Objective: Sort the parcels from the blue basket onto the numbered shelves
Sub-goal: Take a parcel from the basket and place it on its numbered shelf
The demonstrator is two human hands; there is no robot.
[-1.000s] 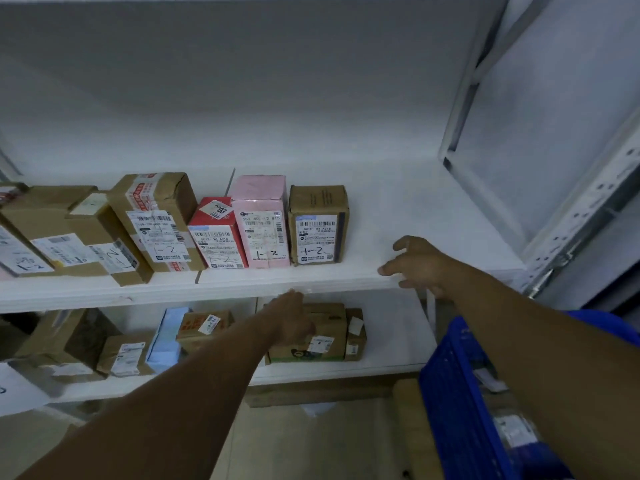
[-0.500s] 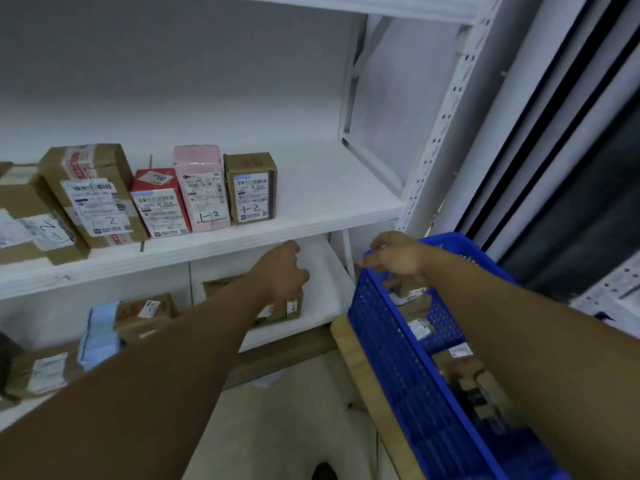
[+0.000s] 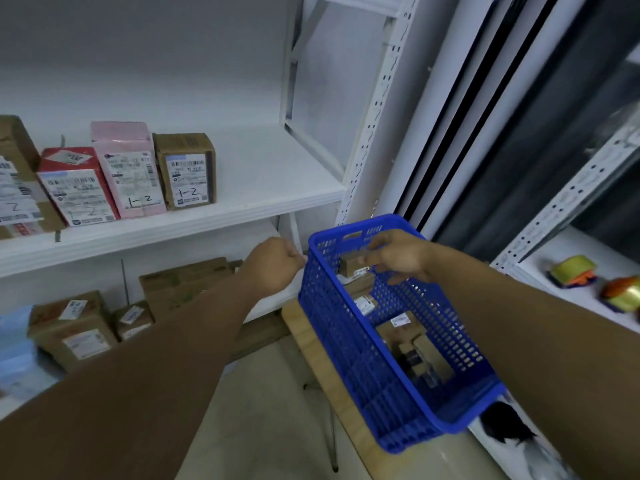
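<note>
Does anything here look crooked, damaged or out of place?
The blue basket overhangs the edge of its wooden stand nearest the camera, so it looks precariously perched. The parcels on the upper shelf stand in a tidy row.

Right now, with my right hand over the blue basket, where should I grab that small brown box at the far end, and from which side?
Probably from above, pinching its two short side faces. The small brown box sits on top of other parcels near the far wall of the blue basket, so its top is exposed while the mesh walls block any sideways approach. Your right hand is already over it, fingers spread.
</note>
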